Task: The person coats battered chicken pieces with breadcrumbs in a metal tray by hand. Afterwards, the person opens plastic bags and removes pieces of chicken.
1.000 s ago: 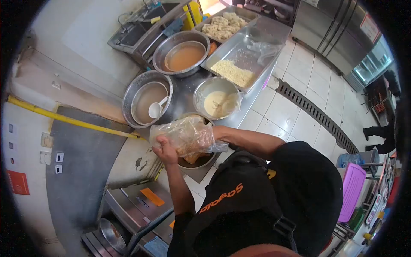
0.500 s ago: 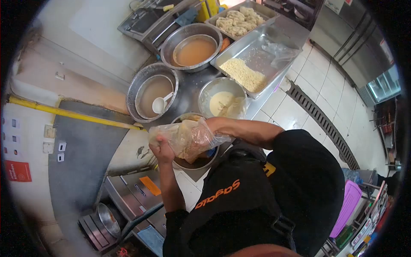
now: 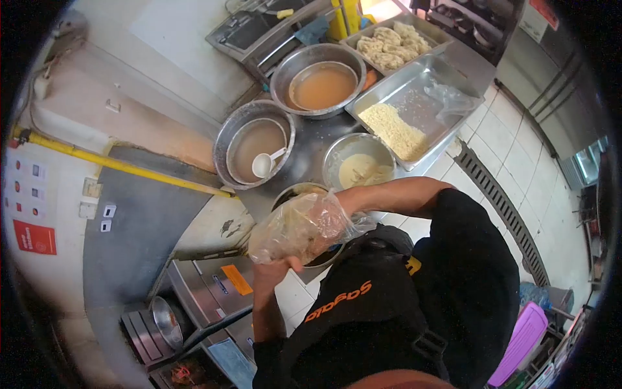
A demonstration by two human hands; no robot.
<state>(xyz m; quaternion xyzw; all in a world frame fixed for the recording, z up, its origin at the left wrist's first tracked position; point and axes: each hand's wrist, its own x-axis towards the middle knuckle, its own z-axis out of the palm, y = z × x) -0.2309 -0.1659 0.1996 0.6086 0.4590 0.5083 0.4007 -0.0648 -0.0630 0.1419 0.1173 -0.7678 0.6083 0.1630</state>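
A clear plastic bag [image 3: 288, 227] hangs over a metal pot [image 3: 295, 191] at the near end of the counter. My left hand [image 3: 277, 269] grips the bag's lower left side, thumb out and fingers closed on the plastic. My right hand [image 3: 332, 217] reaches inside the bag through its mouth; the film blurs its fingers, so I cannot see whether they hold anything. Something pale brown shows through the plastic, too unclear to name. Just beyond the pot stands a metal bowl of pale batter [image 3: 357, 170] with pieces in it.
Two large basins [image 3: 223, 139] [image 3: 278, 81] hold cloudy liquid; a white scoop [image 3: 264, 165] lies in the nearer one. A steel tray [image 3: 427, 91] contains crumbs and a plastic bag, and another tray [image 3: 440, 44] holds coated pieces. Steel drawers [image 3: 201, 292] stand at lower left.
The bag has moved lower and looks more spread out, with less of its brownish content showing. My left hand has shifted down along it. The whole view has shifted with my head.
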